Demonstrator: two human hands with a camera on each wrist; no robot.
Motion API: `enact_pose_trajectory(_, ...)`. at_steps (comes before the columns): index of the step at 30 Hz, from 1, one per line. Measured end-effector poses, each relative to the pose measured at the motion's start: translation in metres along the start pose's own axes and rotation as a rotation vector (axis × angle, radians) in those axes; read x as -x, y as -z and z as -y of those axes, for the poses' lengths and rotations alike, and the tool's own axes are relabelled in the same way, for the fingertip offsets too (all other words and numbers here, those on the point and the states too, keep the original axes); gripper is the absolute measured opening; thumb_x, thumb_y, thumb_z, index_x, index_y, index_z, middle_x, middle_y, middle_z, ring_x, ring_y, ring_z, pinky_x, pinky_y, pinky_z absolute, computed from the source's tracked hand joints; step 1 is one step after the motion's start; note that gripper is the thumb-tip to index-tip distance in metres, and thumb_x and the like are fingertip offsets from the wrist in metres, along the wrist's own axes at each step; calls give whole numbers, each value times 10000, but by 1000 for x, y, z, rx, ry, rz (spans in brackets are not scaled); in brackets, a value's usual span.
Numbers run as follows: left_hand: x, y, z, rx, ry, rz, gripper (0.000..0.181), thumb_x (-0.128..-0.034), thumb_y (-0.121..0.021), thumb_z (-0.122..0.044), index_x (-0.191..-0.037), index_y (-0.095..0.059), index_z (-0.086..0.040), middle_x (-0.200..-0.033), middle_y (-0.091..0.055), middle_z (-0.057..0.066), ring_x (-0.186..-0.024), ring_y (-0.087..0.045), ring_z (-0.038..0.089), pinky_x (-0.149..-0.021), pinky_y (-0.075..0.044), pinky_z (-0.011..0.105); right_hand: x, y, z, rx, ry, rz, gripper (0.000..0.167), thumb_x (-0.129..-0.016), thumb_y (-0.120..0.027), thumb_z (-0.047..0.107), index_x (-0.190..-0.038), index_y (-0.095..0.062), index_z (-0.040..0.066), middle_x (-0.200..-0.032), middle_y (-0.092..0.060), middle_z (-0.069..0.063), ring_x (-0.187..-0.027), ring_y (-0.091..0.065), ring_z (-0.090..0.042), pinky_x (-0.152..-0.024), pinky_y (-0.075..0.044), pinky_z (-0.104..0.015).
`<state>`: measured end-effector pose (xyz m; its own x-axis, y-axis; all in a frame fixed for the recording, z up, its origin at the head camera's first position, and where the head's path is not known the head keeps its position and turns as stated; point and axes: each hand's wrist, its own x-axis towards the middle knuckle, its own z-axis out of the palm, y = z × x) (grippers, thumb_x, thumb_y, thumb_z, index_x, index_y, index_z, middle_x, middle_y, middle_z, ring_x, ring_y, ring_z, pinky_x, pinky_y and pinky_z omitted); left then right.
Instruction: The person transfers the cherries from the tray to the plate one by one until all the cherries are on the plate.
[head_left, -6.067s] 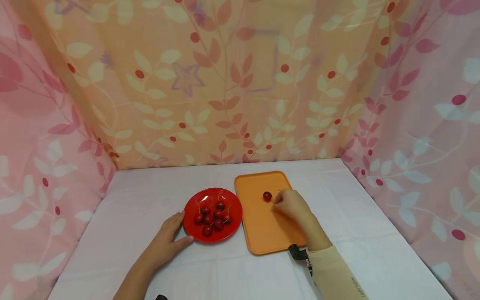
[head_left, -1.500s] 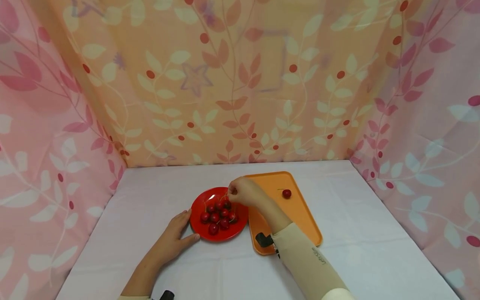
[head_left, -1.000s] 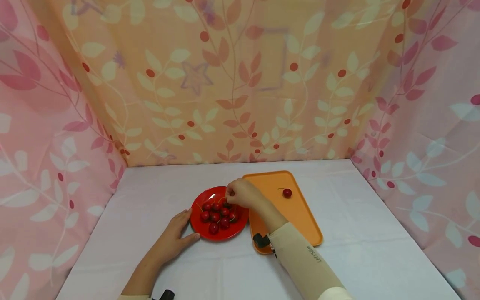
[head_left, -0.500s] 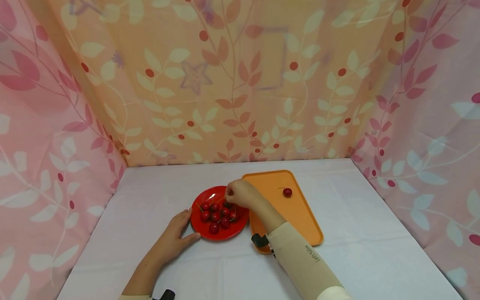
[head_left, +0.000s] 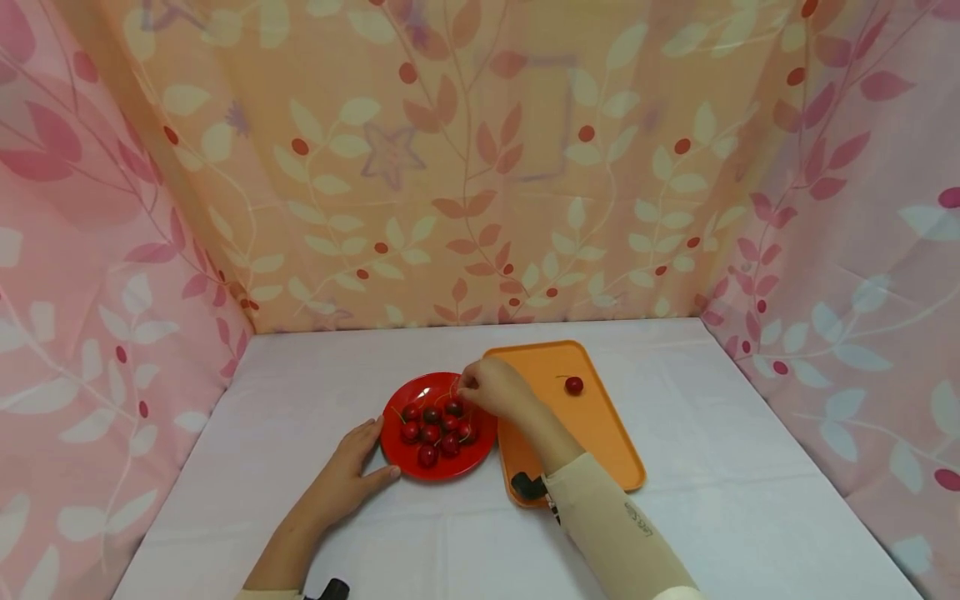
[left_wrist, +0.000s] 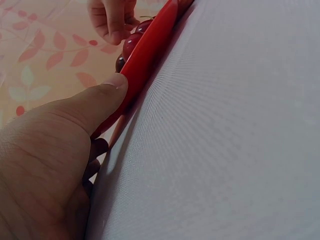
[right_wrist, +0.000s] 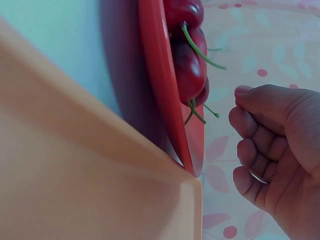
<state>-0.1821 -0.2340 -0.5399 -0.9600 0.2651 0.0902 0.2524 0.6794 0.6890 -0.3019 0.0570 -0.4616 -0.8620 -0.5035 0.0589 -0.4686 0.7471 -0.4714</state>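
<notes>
My left hand (head_left: 345, 477) rests at the left edge of a red plate (head_left: 402, 458), its thumb (left_wrist: 107, 97) lying straight against the rim. Several cherries (head_left: 428, 455) with stems are heaped on this plate. Above the plate's far right side is my right hand (head_left: 497, 390), bent at the fingers. In the right wrist view, its thumb lies against the index finger (right_wrist: 243, 121); nothing shows between them, and the nearest cherry stems end short of the hand. A single cherry (head_left: 573, 385) lies on the orange tray (head_left: 588, 433), under whose left part my right forearm crosses above.
The tray touches or nearly touches the plate's right side. Both stand on a white cloth-covered table (head_left: 420, 542). Flowered curtains (head_left: 480, 167) enclose the back and both sides. Black wrist cameras (head_left: 528, 485) sit on the sleeves.
Since the oldest frame, my right hand has moved from the tray left to the plate, and a cherry from the tray has joined the heap. Lately it shifted slightly right; my left hand stays.
</notes>
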Motion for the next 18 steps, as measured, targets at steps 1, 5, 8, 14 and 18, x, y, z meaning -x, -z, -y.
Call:
enact_pose_trajectory(1,0,0,0,0,3,2,934,-898,-749,-510,-1622,-302,-126,-1649,-341,132,-1541,-243,368,-1211,-247,639,2,0,0,-6,7,-1,102,-955,-743,262,-858,-754,229,-758,-666,137,-753,-586,-97,-708,-516,-245)
enact_pose_trajectory(5,1,-1,0,3,14,8,944,-893,-747,-526,-1624,-299,-130,-1652,-335,131,-1543,-241,364,-1212,-246,637,7,0,3,-13,28,-14,76,-946,-758,271,-881,-763,232,-793,-679,152,-790,-589,-93,-743,-519,-256)
enact_pose_trajectory(8,2,0,0,5,18,3,947,-891,-749,-525,-1622,-301,-125,-1651,-335,138,-1541,-244,370,-1207,-251,643,10,2,5,-7,31,-32,62,-941,-763,280,-900,-768,234,-818,-686,149,-816,-595,-96,-772,-532,-274)
enact_pose_trajectory(14,3,1,-2,1,22,2,942,-894,-752,-511,-1623,-299,-123,-1653,-326,146,-1541,-240,374,-1203,-250,649,16,13,4,15,14,-53,92,-936,-768,315,-963,-775,227,-874,-691,130,-844,-601,-92,-800,-553,-269)
enact_pose_trajectory(18,1,1,-2,10,28,2,941,-889,-761,-503,-1624,-300,-139,-1657,-326,125,-1548,-234,353,-1213,-244,635,19,20,2,32,-4,-68,134,-937,-765,331,-998,-780,213,-901,-685,117,-869,-602,-93,-819,-559,-266)
